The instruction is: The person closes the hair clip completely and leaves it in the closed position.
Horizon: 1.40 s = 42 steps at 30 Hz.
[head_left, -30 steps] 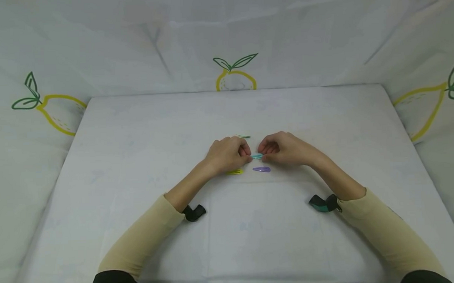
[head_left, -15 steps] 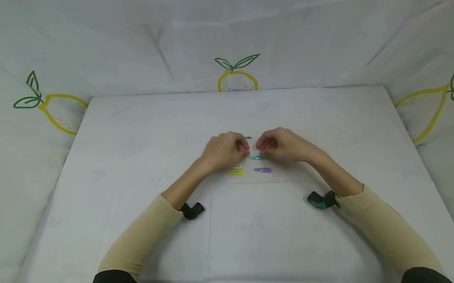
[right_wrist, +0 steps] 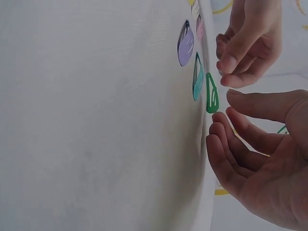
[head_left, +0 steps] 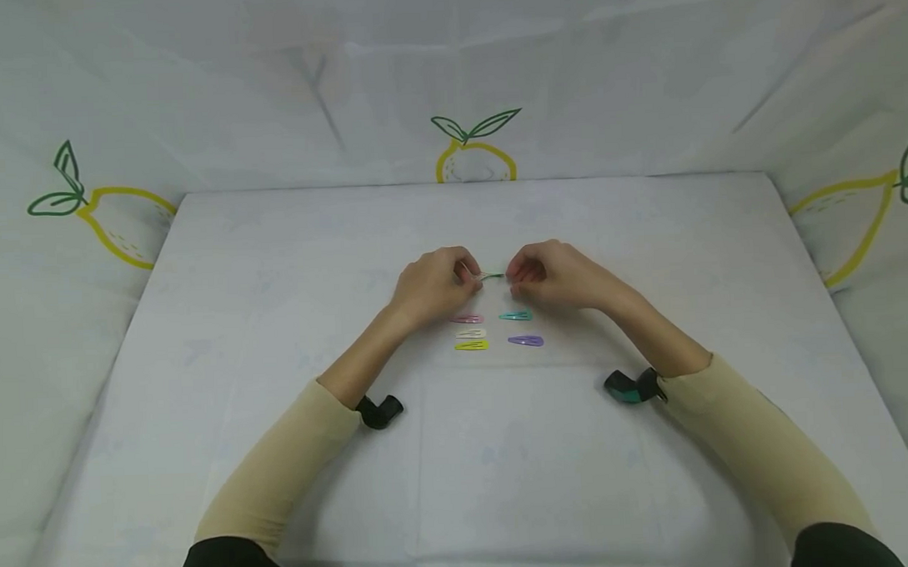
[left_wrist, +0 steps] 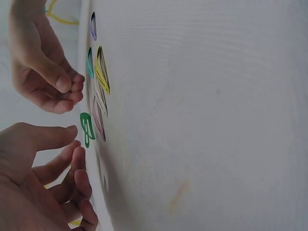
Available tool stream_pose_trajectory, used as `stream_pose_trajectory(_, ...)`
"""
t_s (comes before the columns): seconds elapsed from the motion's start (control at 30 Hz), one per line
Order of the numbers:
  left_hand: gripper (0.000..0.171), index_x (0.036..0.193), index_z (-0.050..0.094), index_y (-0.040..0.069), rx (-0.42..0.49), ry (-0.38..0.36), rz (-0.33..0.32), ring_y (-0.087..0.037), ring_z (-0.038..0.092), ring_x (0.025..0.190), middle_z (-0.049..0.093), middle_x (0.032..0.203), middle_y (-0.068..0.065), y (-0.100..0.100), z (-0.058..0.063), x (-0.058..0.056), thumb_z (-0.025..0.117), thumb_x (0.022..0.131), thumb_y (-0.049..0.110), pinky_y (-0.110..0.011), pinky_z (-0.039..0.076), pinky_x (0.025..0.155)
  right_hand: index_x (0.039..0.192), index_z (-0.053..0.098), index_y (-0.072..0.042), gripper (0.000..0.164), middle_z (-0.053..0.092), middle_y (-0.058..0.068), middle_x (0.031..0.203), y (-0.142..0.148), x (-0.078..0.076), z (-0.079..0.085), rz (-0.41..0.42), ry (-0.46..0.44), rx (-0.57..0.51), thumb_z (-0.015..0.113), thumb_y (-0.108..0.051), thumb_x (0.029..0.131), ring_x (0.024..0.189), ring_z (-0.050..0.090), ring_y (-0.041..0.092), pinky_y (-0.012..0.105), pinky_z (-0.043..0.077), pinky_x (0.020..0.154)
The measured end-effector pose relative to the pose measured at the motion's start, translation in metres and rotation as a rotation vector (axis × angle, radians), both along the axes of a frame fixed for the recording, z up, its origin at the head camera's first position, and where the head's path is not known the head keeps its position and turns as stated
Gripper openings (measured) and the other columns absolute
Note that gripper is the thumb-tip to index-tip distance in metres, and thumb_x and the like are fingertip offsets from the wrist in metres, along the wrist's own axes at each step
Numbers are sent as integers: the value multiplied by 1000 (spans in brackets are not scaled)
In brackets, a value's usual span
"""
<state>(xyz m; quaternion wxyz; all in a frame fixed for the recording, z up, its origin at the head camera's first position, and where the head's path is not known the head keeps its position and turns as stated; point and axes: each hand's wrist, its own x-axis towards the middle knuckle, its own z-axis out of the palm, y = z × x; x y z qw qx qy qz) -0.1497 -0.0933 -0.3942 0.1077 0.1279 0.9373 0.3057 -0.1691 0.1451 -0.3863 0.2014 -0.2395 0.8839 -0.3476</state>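
Observation:
A green snap hair clip (head_left: 492, 275) lies on the white table between the two hands. At its left end is my left hand (head_left: 433, 286), with loosely bent fingers and a gap between thumb and fingertips. My right hand (head_left: 562, 277) hovers by the right end, its thumb and fingers apart too. Both wrist views show the green clip (right_wrist: 212, 94) just past the fingertips, pinched by neither hand. Nearer the body lie a teal hair clip (head_left: 515, 315) and a purple one below it. A pink hair clip (head_left: 468, 319) rests just below the left hand.
Below the pink clip, a white hair clip (head_left: 471, 334) and a yellow hair clip (head_left: 471, 346) lie in a column. The purple hair clip (head_left: 526, 341) is to their right. White cloth walls (head_left: 267, 98) with lemon drawings border the table's back and sides.
Both hands have moved away from the body, from the teal clip to the green one. The teal clip was let go and stays on the table. The pink and white clips have come into sight.

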Motion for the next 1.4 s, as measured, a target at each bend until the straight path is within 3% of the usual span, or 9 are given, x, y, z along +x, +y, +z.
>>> stream_pose_trajectory(0.17,17,114,77,13,6,7,22,-19,67,90,75,100,-2,-1,-2,-4,74,101,23,-36,50,79,116,73,3,21,76,16,105,-3,-6,-2,-16,-13,8,75,-7,99,96,68,25,28,54,89)
stream_pose_trajectory(0.43,18,115,77,13,-5,-17,26,-21,68,95,75,102,-3,-1,-5,-8,76,100,23,-39,51,84,116,75,4,20,77,19,108,-11,-12,0,-4,-21,19,73,-7,100,99,71,27,40,57,94)
stream_pose_trajectory(0.83,21,115,76,16,-17,-19,13,-20,67,95,73,104,-2,-2,-8,-9,81,97,25,-38,49,84,111,78,1,14,78,17,104,-15,-19,-8,-12,-1,37,72,-5,100,95,70,26,38,57,91)
stream_pose_trajectory(1.4,12,105,80,18,3,-6,-20,-17,64,89,72,97,1,-3,-9,-11,80,95,24,-32,43,76,108,77,-1,12,76,13,96,-18,-20,-8,-11,-5,61,76,-7,97,90,68,23,30,53,84)
